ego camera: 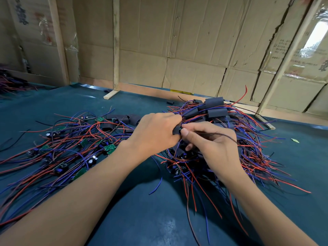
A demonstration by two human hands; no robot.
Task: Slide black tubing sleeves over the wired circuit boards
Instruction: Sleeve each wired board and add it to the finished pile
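Note:
My left hand grips a black tubing sleeve at the middle of the table. Touching it from the right, my right hand pinches thin wires at the sleeve's open end; the board inside is mostly hidden by my fingers. To the left lies a spread of bare green circuit boards with red and blue wires. Behind my hands rises a pile of sleeved boards with wires fanning out.
A dark teal mat covers the table. Loose black sleeves lie behind my left hand. Cardboard walls on wooden posts close off the back. More wires sit at the far left edge.

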